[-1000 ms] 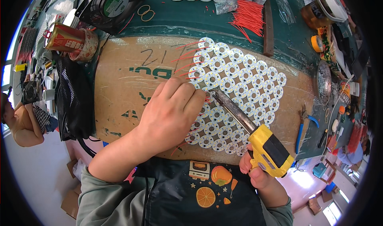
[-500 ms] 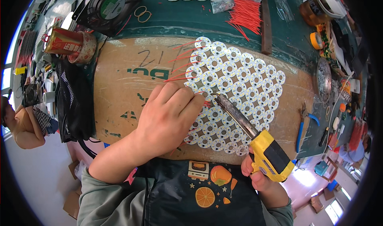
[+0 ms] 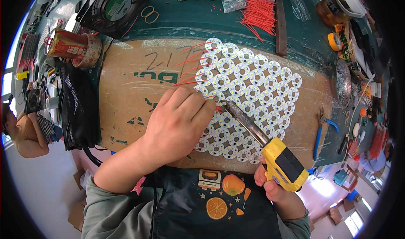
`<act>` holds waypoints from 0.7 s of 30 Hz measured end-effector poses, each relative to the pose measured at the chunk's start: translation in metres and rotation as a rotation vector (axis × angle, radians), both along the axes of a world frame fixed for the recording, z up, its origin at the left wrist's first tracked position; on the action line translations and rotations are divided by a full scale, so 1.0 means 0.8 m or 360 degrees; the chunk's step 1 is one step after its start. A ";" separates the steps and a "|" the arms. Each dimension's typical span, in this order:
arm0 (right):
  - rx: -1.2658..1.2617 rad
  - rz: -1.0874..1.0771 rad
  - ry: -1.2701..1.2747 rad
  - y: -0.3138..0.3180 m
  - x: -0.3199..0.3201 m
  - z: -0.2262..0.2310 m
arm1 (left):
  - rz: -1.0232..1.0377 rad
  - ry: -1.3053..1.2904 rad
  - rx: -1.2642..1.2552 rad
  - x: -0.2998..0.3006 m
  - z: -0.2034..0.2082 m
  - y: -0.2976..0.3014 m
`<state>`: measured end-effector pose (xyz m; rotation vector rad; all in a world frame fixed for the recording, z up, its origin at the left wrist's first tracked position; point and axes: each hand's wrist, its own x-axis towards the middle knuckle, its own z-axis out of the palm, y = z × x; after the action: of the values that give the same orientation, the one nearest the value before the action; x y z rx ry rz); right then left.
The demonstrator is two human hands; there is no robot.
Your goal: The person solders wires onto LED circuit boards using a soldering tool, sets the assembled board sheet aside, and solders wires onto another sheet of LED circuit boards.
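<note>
Fingers [image 3: 206, 108] pinched, my left hand [image 3: 179, 120] held red wires [image 3: 219, 109] over white discs [image 3: 252, 86]; with my right hand [image 3: 272, 187] I gripped the yellow soldering gun [image 3: 282, 154].

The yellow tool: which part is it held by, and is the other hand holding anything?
The right hand holds the soldering gun by its yellow handle. The left hand appears to hold red wires; where it grips them is hidden.

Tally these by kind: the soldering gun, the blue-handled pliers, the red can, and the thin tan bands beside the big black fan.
Soldering gun: 1
Pliers: 1
Can: 1
Bands: 2
Total: 5
</note>
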<state>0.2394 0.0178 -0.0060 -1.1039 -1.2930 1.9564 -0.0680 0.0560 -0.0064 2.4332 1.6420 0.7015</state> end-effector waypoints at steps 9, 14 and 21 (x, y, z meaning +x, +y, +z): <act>-0.0063 0.0035 -0.0055 -0.003 0.003 0.000 | -0.0022 0.0035 -0.0037 0.001 0.001 0.000; -0.0030 0.0066 -0.0071 -0.004 0.005 -0.003 | -0.0023 0.0038 -0.0028 0.001 0.001 0.001; -0.0126 0.0091 -0.0052 -0.010 0.022 0.000 | -0.0018 0.0036 -0.0036 0.001 0.003 0.000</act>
<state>0.2574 0.0099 -0.0063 -1.1530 -1.2870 2.0554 -0.0670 0.0563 -0.0044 2.4415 1.6343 0.6522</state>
